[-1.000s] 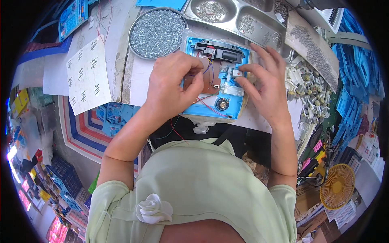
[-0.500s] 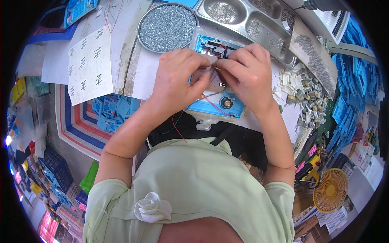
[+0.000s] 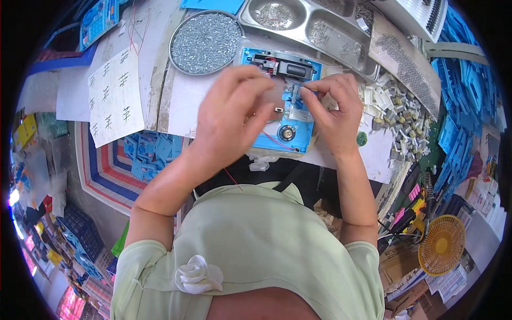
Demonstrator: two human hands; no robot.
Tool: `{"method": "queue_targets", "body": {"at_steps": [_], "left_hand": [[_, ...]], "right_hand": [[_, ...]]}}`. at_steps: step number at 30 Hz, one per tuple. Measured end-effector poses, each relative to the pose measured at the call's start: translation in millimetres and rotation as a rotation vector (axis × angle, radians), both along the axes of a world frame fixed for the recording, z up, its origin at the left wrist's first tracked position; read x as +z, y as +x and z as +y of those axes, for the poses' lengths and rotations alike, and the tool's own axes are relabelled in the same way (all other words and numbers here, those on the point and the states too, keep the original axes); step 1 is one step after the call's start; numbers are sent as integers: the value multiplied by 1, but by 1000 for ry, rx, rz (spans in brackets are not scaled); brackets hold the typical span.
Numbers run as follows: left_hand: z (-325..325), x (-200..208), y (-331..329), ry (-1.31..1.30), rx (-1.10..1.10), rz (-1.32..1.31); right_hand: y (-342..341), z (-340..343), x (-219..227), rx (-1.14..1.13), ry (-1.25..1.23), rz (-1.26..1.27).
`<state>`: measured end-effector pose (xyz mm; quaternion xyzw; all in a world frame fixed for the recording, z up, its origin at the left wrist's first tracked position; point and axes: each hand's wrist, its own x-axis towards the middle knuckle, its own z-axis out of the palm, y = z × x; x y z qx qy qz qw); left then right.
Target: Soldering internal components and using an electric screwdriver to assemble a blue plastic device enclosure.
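Observation:
A blue plastic housing [image 3: 302, 142] lies on the worktable in front of me. It carries a black battery compartment [image 3: 298, 70] along its far edge and a round speaker [image 3: 287, 133] near its close edge. Between these sits a brownish circuit board [image 3: 273, 97] with a small switch, partly covered by my fingers. My left hand [image 3: 229, 114] hovers over the housing's left side, fingers curved and thumb apart, with nothing seen in it. At the right side, my right hand [image 3: 337, 106] brings thumb and forefinger together; what they pinch is too small to make out. A red wire [image 3: 274, 140] crosses toward the speaker.
A round metal tray [image 3: 172, 50] of small silver parts and a divided steel tray [image 3: 300, 36] stand beyond the housing. White and metal parts [image 3: 386, 109] are heaped at right, beside stacked blue panels [image 3: 469, 85]. A handwritten sheet [image 3: 114, 114] lies left, above a striped bag [image 3: 88, 154].
My hands, close together over the wires before, have parted: the left has drawn back and spread its fingers. The circuit board and battery compartment show more. Everything sits slightly further left in view.

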<state>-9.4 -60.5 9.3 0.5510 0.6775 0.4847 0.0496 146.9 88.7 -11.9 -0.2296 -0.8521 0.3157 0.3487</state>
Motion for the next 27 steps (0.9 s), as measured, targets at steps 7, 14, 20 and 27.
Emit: {"method": "queue_targets", "body": {"at_steps": [7, 14, 20, 27], "left_hand": [[43, -13, 9, -49, -217, -31], [43, 5, 4, -352, -180, -480], [43, -3, 4, -251, -210, -332], [41, -1, -1, -159, -232, -66]], "right_hand": [[7, 7, 1, 29, -150, 62], [10, 12, -5, 90, -293, 72], [17, 10, -6, 69, -249, 158], [192, -11, 16, -727, -163, 345]]}}
